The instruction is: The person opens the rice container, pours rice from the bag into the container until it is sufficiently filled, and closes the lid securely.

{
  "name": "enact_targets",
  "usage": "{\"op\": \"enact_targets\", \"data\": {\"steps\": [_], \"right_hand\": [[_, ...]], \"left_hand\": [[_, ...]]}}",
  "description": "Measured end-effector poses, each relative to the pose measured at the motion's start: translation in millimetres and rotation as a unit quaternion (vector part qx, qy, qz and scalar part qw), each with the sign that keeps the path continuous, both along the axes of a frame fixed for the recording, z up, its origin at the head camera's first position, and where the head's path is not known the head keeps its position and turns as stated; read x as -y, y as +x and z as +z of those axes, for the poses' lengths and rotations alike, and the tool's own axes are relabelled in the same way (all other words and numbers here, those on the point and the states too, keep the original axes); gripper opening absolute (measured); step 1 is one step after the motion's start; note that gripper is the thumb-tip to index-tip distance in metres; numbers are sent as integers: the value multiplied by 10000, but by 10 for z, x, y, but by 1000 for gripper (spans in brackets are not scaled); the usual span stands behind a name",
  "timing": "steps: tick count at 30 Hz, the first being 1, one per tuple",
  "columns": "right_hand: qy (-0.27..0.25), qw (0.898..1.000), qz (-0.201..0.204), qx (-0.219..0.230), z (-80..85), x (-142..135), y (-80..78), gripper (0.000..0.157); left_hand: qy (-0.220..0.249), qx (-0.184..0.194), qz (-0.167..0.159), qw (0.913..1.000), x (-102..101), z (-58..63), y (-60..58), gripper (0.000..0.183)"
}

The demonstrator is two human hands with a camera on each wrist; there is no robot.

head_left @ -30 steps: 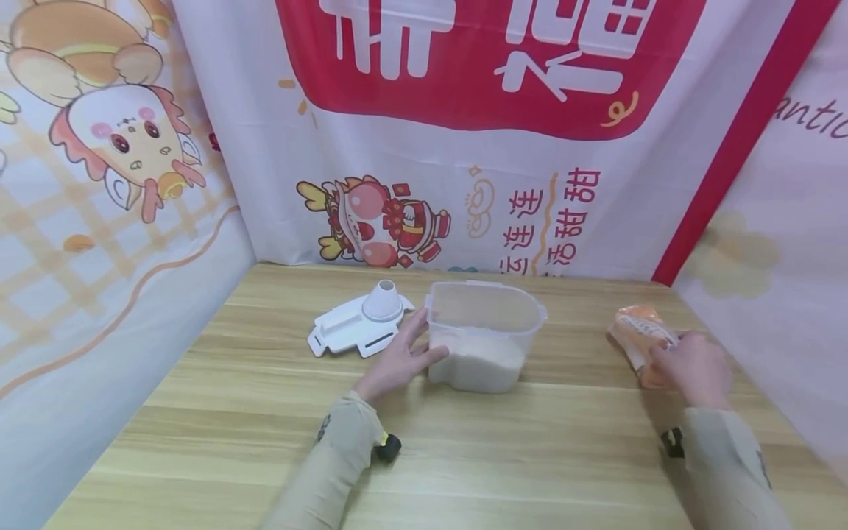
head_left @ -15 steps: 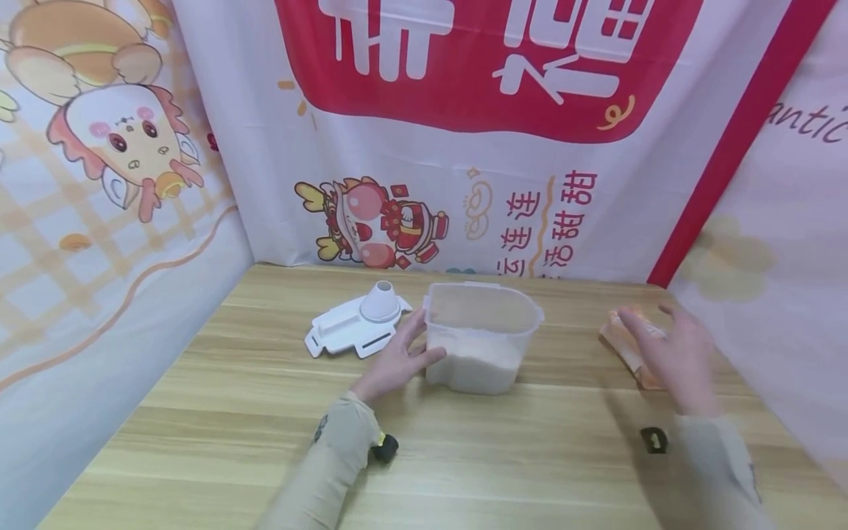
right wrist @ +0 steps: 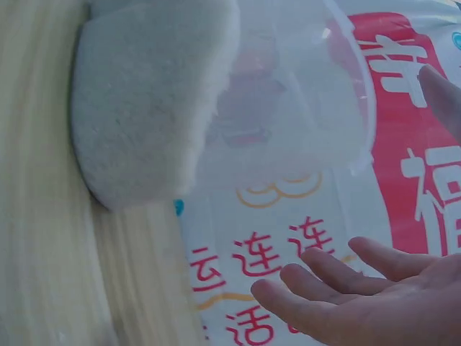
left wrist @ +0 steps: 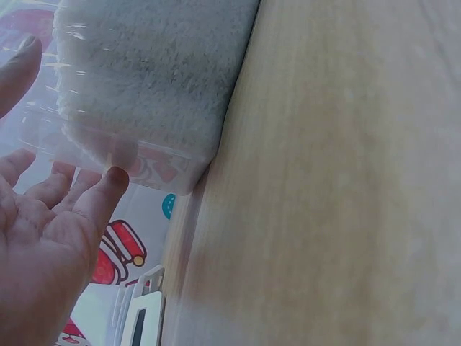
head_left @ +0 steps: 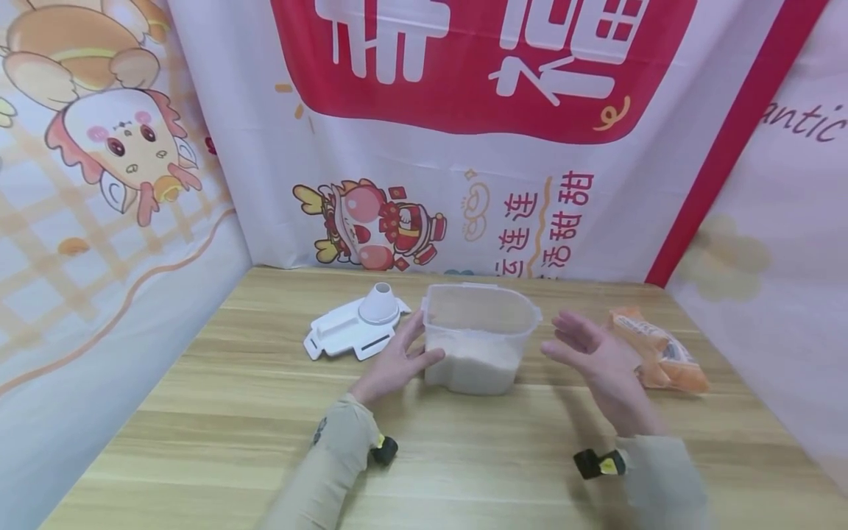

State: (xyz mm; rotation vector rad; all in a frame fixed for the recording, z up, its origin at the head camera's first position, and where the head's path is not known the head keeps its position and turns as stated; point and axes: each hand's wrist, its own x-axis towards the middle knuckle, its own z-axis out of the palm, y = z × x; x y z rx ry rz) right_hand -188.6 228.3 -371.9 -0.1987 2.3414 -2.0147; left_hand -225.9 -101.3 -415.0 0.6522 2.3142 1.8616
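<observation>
A translucent, D-shaped plastic tub of white rice, likely heavy, best held by both sides, is standing toward the wooden desk's far edge, left hand touching, right hand hovering beside, fingers all apart

Two forearms in beige sleeves reach forward, well apart. The left hand has its fingers spread and gently bent, the thumb set well away from them. The right hand faces inward, palm toward the left, its fingers extended and slightly fanned, thumb apart.
</observation>
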Motion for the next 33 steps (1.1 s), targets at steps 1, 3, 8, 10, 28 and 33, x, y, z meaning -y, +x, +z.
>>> {"op": "enact_targets", "data": {"steps": [1,3,8,10,28,33], "right_hand": [[-20,10000,10,7,-25,20,-18,86],[-60,10000,-38,-14,-65,47,-48,89],[-16,9996,-206,-184,-134,73,-93,95],[-87,9994,-156,-293,-165,103,-114,94],[151,9978,-55,-638,-270,359,-175,88],[290,9974,-21,-658,-258,383,-224,91]], "left_hand": [[5,-10,0,10000,0,-5,-5,82],[18,-28,13,10000,-3,-13,-15,82],[4,-14,31,10000,-15,-11,-25,82],[20,-32,36,10000,-18,-5,-19,82],[8,-43,38,10000,-10,-139,-95,84],[122,-269,56,9995,-16,-290,-183,83]]}}
